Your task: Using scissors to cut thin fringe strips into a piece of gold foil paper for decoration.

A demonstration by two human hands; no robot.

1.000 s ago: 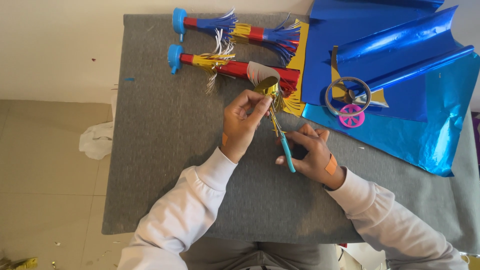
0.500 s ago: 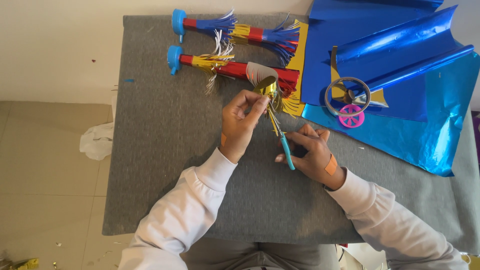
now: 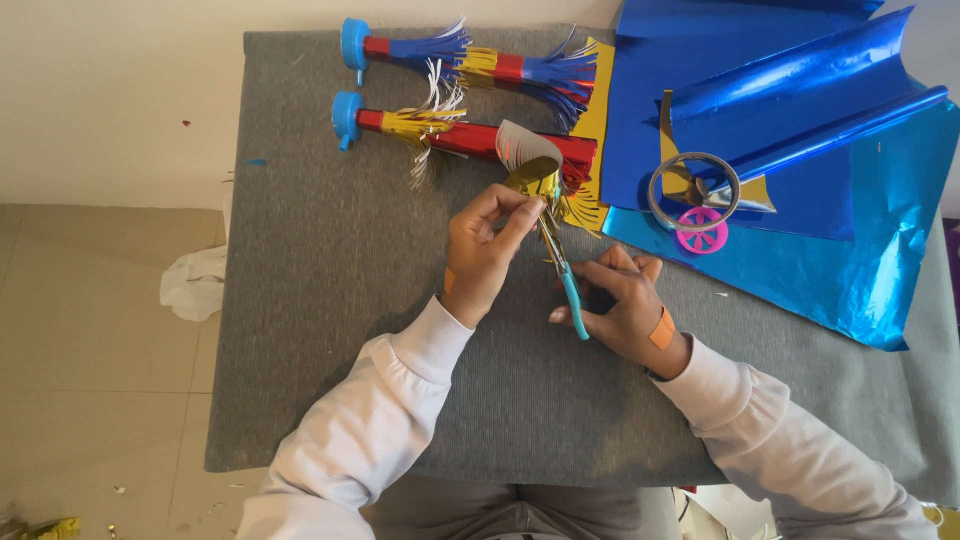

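- Gold foil strip [image 3: 533, 180], shiny and curled with its pale back showing at the top, is pinched between the thumb and fingers of the left hand [image 3: 482, 255], above the middle of the grey table [image 3: 330, 300].
- The left hand is raised on its wrist, fingers bent and closed on the strip's lower end.
- The right hand [image 3: 625, 305] lies just beside it, fingers clamped around the teal handles of the scissors [image 3: 562, 270], blades pointing up into the foil.
- An orange plaster sits on the right wrist.
- Just beyond the strip lie two fringed horns [image 3: 460, 95] in red, blue and gold with blue mouthpieces.
- To the right lie blue foil sheets [image 3: 800, 200], a tape roll [image 3: 693, 192] and a pink wheel [image 3: 703, 232].
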